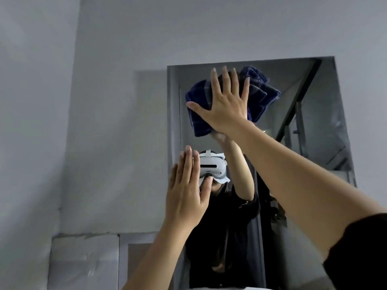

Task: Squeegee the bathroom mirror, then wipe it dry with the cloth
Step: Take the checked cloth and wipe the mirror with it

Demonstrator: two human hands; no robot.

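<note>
The bathroom mirror (326,122) hangs on the grey wall, taking up the centre and right of the head view. A dark blue checked cloth (200,114) is bunched against the upper part of the glass. My right hand (225,103) lies flat on the cloth with fingers spread, pressing it to the mirror. My left hand (186,191) is raised flat with fingers together at the mirror's left edge, holding nothing. The glass reflects a person in dark clothes wearing a white headset, arm raised. No squeegee is in view.
Grey plastered wall (104,122) surrounds the mirror on the left and above. A pale panel (83,262) sits low on the left wall. The mirror reflects a dark diagonal bar and metal framing at right.
</note>
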